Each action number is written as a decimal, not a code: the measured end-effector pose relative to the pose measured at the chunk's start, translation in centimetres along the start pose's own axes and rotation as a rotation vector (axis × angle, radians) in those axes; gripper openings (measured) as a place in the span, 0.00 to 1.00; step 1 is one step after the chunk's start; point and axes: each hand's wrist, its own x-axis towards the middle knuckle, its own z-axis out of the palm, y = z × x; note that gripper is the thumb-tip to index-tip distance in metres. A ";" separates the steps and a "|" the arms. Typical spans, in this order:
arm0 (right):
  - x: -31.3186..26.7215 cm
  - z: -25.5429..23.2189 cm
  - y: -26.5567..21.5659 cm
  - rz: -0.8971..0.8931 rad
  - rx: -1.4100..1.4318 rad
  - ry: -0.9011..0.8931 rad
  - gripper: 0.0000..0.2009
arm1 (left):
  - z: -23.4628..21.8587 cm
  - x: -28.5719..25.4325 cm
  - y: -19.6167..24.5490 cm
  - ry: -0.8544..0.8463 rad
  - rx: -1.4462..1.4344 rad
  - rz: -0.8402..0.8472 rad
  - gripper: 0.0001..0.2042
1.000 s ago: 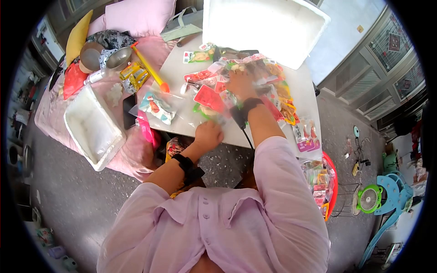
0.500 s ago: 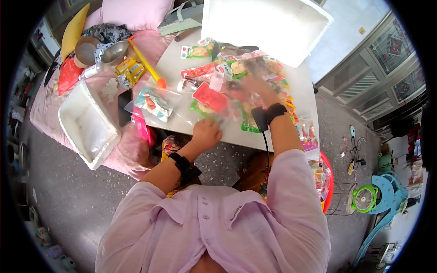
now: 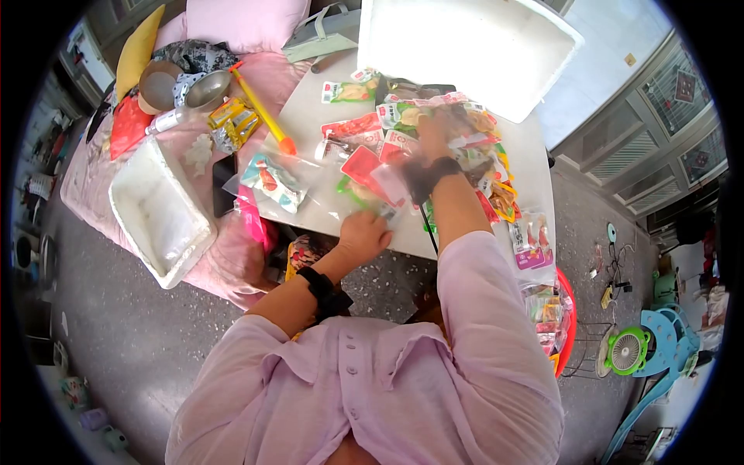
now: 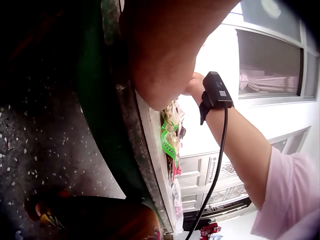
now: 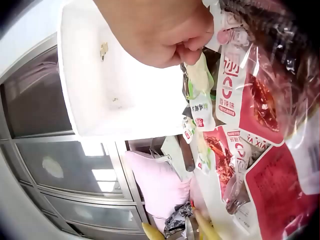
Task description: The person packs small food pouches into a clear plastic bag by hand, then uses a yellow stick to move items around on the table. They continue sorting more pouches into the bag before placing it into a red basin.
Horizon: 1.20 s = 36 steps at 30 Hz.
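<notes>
At the table's near edge, my left hand rests with its fingers bent beside a green-edged packet and clear plastic film; what its fingers hold, I cannot tell. My right hand reaches over the heap of snack packets. In the right wrist view, its curled fingers pinch the end of a white-and-green snack packet. Red-and-white packets lie close beside it, glossy clear plastic over some. In the left wrist view the left hand hides its own fingertips.
A big white foam box stands at the table's back. To the left are a bagged blue-and-white packet, a yellow tube with orange ends and a smaller foam box on the pink bed. A red basin of packets stands right.
My right hand swung right and toward me, then went back over the heap to the white-and-green packet. The left hand stayed at the table edge.
</notes>
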 end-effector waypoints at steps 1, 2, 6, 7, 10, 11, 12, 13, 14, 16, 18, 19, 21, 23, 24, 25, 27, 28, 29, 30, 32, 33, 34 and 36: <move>1.2 4.5 1.1 0.101 0.203 0.236 0.12 | 0.0 0.0 0.0 0.000 0.002 0.005 0.10; 0.9 4.6 1.3 0.081 0.220 0.289 0.11 | 0.0 0.1 -0.1 0.000 0.004 0.010 0.10; -2.3 -3.3 -0.1 -0.209 -0.014 0.032 0.07 | 0.0 0.0 0.0 -0.026 0.028 0.008 0.10; -2.3 -3.4 -0.2 -0.195 0.072 -0.019 0.07 | 0.0 0.1 0.1 -0.015 0.019 0.008 0.10; -2.9 -4.5 -1.1 -0.257 0.457 0.023 0.07 | 0.0 0.0 0.2 0.024 0.000 0.015 0.10; -3.2 -4.9 -1.5 -0.295 0.608 0.069 0.07 | 0.2 -0.1 0.1 0.043 -0.001 0.020 0.10; -2.9 -4.5 -1.7 -0.276 0.566 0.046 0.07 | 0.3 -0.1 0.0 0.064 0.000 0.026 0.10; -2.6 -4.1 -1.9 -0.259 0.524 0.023 0.07 | 0.4 -0.1 -0.2 0.063 -0.002 0.026 0.10; -2.4 -3.7 -2.2 -0.241 0.484 -0.001 0.07 | 0.4 -0.1 -0.2 0.062 -0.005 0.025 0.10; -2.3 -3.1 -2.8 0.039 0.820 -0.071 0.07 | 0.4 -0.1 -0.2 0.050 -0.014 0.022 0.10; -2.2 -3.0 -3.5 0.231 1.087 -0.033 0.07 | 0.2 -0.2 -0.2 0.029 -0.029 0.015 0.10; -1.9 -3.2 -3.9 0.284 1.190 0.043 0.07 | 0.2 -0.4 -0.1 0.021 -0.024 0.011 0.10; -2.4 -4.6 -3.9 0.327 1.182 0.102 0.06 | 0.1 -0.1 -0.1 0.004 -0.018 0.010 0.10; -3.1 -7.0 -3.5 0.297 0.966 0.068 0.07 | -0.8 0.1 0.5 -0.048 -0.013 -0.047 0.11; -3.6 -7.4 -3.8 0.404 1.128 0.039 0.08 | -1.2 0.3 0.8 -0.078 0.001 -0.071 0.11; -4.4 -8.0 -3.8 0.412 1.182 0.043 0.07 | -1.4 0.5 1.1 -0.106 0.015 -0.093 0.11; -6.7 -9.4 -3.6 0.425 1.289 0.057 0.06 | -1.7 0.7 1.4 -0.170 0.023 -0.124 0.11; -7.9 -9.7 -3.0 0.467 1.222 -0.041 0.10 | -1.8 0.7 1.5 -0.203 0.027 -0.139 0.10; -9.5 -10.0 -2.8 0.451 1.349 -0.004 0.12 | -1.6 0.6 1.5 -0.218 0.031 -0.155 0.10; -11.3 -10.8 -2.8 0.430 1.474 0.035 0.14 | -1.2 0.6 1.4 -0.230 0.036 -0.171 0.09; -14.3 -11.5 -2.2 0.399 1.566 0.054 0.18 | -0.5 0.7 1.3 -0.299 0.066 -0.208 0.09; -15.7 -11.3 -1.6 0.389 1.534 0.032 0.19 | -0.3 0.9 1.3 -0.353 0.093 -0.230 0.08; -17.0 -11.0 -1.0 0.380 1.502 0.009 0.20 | -0.2 1.0 1.2 -0.408 0.119 -0.253 0.08; -19.8 -10.8 -0.2 0.382 1.529 -0.032 0.20 | -0.4 1.3 1.1 -0.385 0.056 -0.278 0.08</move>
